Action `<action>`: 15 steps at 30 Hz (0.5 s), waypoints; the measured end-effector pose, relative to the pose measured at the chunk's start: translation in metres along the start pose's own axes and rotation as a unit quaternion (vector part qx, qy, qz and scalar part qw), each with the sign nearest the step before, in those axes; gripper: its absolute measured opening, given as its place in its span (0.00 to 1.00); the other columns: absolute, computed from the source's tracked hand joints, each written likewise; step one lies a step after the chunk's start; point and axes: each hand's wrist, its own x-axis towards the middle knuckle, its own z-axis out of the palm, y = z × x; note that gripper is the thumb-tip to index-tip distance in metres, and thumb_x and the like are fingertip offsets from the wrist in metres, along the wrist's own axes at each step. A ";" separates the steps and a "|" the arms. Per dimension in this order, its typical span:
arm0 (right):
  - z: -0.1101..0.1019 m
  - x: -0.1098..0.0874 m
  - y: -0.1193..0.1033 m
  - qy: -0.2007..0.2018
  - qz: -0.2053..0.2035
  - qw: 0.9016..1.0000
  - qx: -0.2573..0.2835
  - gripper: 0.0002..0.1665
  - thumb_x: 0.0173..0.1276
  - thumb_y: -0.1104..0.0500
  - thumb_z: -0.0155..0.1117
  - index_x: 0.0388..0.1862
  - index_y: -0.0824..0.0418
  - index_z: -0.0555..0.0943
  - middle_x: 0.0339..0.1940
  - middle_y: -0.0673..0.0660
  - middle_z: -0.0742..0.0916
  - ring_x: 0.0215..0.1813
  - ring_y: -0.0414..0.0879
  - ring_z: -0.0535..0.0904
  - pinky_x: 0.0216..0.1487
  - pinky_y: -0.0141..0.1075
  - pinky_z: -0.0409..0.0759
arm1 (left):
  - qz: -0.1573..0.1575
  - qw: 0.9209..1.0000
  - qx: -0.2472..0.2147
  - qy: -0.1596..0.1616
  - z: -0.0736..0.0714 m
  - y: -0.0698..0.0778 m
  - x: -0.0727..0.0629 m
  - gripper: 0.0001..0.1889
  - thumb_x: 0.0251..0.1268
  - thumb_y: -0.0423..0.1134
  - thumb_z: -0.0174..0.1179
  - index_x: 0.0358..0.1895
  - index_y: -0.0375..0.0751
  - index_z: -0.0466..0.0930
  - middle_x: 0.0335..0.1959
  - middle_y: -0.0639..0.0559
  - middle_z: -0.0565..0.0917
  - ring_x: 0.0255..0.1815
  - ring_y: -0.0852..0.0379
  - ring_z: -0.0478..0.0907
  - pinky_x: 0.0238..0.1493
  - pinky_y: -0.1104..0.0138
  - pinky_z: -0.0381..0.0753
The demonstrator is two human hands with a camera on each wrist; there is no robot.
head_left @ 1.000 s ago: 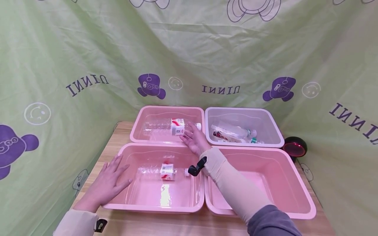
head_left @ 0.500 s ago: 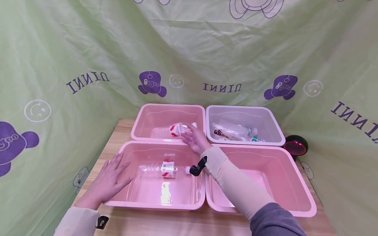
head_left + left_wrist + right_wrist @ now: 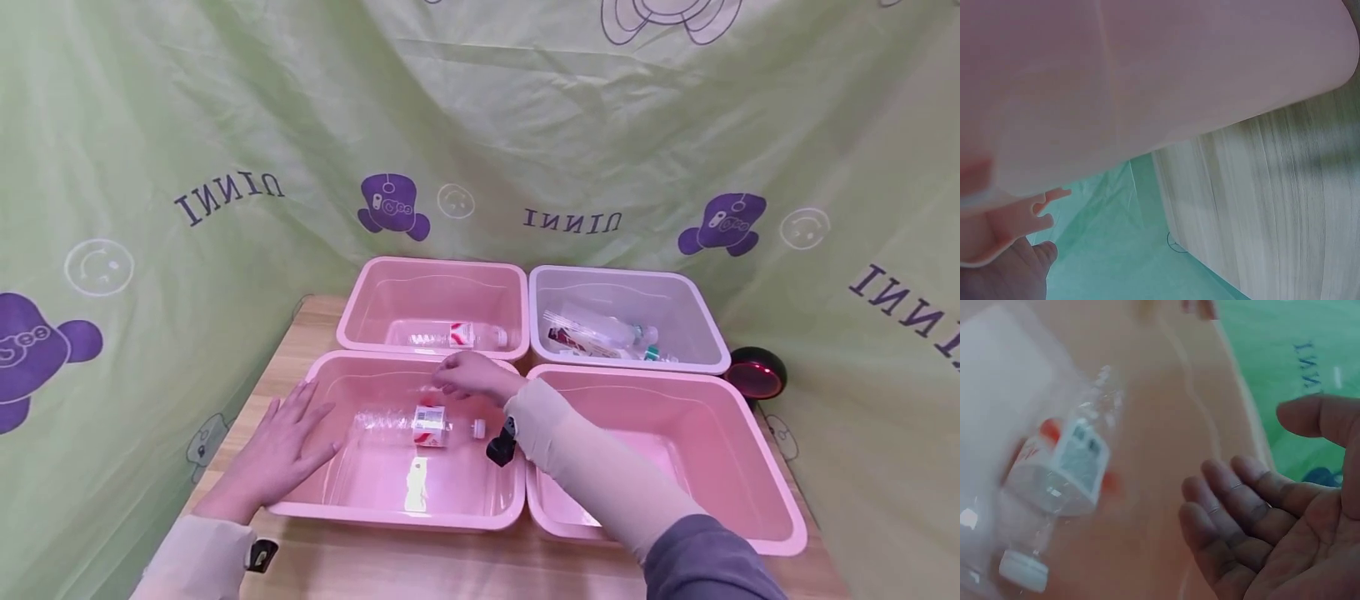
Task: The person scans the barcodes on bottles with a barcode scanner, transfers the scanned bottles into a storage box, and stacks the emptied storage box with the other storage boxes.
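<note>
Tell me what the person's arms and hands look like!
The left hand and right hand are bare, with no gloves. Pale cream sleeves cover both wrists, with a small black gadget on each. Higher up, on the right side, comes a dark grey-blue sleeve.

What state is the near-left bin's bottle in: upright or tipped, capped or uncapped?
Tipped, capped: the bottle lies lengthwise in the pink bin, white cap on its neck in head and right wrist views.
</note>
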 end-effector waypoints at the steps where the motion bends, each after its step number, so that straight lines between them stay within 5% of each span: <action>1: 0.003 0.002 0.001 -0.016 -0.005 0.999 -0.046 0.18 0.76 0.55 0.62 0.51 0.70 0.84 0.46 0.64 0.88 0.53 0.61 0.84 0.54 0.46 0.84 | -0.002 1.000 0.000 -0.002 -0.001 0.000 0.000 0.33 0.71 0.52 0.62 0.69 0.30 0.74 0.79 0.27 0.56 0.79 0.28 0.51 0.77 0.35 0.47; 3: 0.011 0.009 0.005 -0.037 -0.010 0.992 -0.117 0.16 0.73 0.54 0.65 0.46 0.67 0.86 0.43 0.63 0.89 0.48 0.59 0.85 0.51 0.42 0.84 | -0.003 1.000 0.001 -0.007 -0.001 0.000 0.000 0.33 0.71 0.52 0.62 0.69 0.30 0.74 0.79 0.27 0.56 0.79 0.28 0.51 0.77 0.35 0.46; 7: 0.031 0.028 0.017 -0.055 -0.006 0.964 -0.260 0.11 0.66 0.54 0.72 0.34 0.62 0.85 0.30 0.57 0.86 0.35 0.48 0.81 0.43 0.34 0.79 | -0.004 1.000 0.003 -0.010 0.000 -0.001 0.002 0.33 0.71 0.52 0.62 0.70 0.30 0.74 0.79 0.27 0.56 0.80 0.29 0.51 0.77 0.35 0.47; 9: 0.041 0.037 0.021 -0.061 -0.001 0.939 -0.339 0.11 0.63 0.53 0.74 0.31 0.59 0.84 0.28 0.52 0.84 0.33 0.45 0.77 0.44 0.33 0.78 | -0.006 1.000 0.002 -0.009 0.001 -0.001 0.001 0.33 0.71 0.52 0.62 0.69 0.30 0.74 0.79 0.27 0.56 0.80 0.29 0.51 0.76 0.34 0.47; 15: 0.066 0.050 0.027 -0.067 0.040 0.890 -0.450 0.12 0.57 0.54 0.79 0.26 0.56 0.83 0.25 0.49 0.81 0.31 0.45 0.75 0.36 0.34 0.76 | -0.012 1.000 0.001 -0.005 -0.001 0.000 -0.002 0.32 0.72 0.52 0.61 0.69 0.30 0.75 0.79 0.28 0.56 0.80 0.30 0.50 0.76 0.34 0.48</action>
